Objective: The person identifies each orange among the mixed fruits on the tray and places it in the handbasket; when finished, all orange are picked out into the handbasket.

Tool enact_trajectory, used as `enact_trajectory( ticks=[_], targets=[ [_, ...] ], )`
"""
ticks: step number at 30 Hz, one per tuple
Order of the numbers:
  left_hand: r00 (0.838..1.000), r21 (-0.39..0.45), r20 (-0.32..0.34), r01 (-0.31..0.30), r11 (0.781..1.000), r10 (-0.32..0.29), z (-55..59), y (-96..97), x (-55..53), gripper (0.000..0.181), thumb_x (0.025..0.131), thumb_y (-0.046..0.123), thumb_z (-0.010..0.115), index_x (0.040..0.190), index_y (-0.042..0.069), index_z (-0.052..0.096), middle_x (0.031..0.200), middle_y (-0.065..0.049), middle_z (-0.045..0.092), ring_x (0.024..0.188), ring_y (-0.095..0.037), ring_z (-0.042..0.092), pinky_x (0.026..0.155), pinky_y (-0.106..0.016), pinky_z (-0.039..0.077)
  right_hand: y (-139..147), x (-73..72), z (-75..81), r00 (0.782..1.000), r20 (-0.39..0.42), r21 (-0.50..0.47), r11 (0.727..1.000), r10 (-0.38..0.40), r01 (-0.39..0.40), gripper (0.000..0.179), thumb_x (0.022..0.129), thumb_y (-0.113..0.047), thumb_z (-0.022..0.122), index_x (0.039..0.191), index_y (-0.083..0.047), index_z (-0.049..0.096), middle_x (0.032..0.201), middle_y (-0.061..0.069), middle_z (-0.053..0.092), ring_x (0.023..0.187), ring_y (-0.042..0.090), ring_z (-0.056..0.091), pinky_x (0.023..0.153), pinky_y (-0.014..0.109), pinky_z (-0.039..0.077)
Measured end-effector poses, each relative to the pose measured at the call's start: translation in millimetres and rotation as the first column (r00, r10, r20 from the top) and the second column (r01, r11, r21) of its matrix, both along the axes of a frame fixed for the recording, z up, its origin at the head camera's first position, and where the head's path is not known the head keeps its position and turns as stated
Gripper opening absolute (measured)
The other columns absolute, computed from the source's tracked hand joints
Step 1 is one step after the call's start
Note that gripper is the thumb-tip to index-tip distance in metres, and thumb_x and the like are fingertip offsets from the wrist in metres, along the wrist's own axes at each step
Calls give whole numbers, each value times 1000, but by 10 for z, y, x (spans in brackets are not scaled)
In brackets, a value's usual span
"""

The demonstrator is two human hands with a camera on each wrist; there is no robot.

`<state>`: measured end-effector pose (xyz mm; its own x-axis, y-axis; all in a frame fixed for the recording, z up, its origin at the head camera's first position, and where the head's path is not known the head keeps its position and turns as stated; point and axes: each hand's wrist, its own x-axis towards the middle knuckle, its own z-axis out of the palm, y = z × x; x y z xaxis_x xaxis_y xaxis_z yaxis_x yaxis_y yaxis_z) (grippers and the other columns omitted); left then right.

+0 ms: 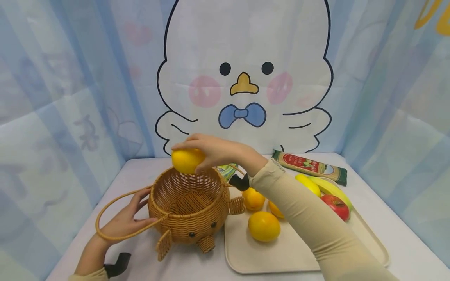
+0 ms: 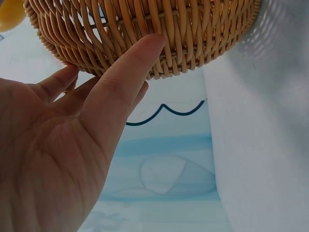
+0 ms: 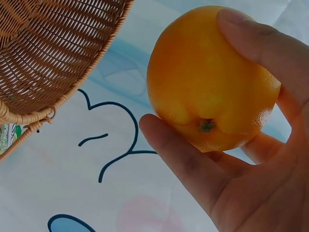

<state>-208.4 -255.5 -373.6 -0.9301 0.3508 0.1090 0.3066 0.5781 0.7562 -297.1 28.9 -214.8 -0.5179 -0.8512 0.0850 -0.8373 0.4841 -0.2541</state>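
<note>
Orange [image 1: 187, 160] held near the far rim of a pig-shaped wicker basket [image 1: 183, 225]

At the left, the left hand [image 1: 124, 221] has its thumb spread from the other fingers, and they touch the outside of the woven wall without gripping it. The handle [image 1: 119, 238] makes a loop which crosses over this wrist. To steady the basket well, I think a light, even pressure of these fingertips is enough, and the wrist should not pull the loop.

To the right of these fingers, beyond the basket's mouth, the right hand [image 1: 215, 153] is clamped on the orange, thumb at one side and fingers at the other. I cannot tell if the fruit is fully over the opening; in the right wrist view it is apart from the rim. It seems best to keep the grip gentle, because this round skin may slip, and to let go only when the fingers are low and well inside the rim.

Between these fingers, the orange looks smooth, shiny and whole, deep yellow-orange, with a small green stem end. Below and right of them, similar fruits [image 1: 264, 226] lie on a pale tray [image 1: 267, 259].
</note>
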Motion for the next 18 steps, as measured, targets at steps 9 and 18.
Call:
enact_trajectory(
  ticks=[9, 18],
  targets=[
    [1000, 17, 21, 2, 1000, -2, 3, -3, -2, 83, 87, 27, 68, 148, 15, 12, 155, -26, 8, 135, -57, 20, 88, -54, 56, -123, -63, -55, 1000, -18, 38, 999, -15, 16, 74, 78, -20, 75, 142, -33, 41, 140, 3, 44, 124, 17, 44, 105, 33, 43],
    [1000, 32, 28, 11, 999, -12, -6, -3, 2, 83, 87, 27, 67, 148, 17, 11, 156, -24, 6, 136, -55, 18, 93, -49, 55, -190, -84, -103, 1000, 0, 72, 997, -9, 9, 72, 79, -18, 74, 142, -32, 42, 138, 5, 45, 123, 18, 44, 105, 34, 44]
  ],
)
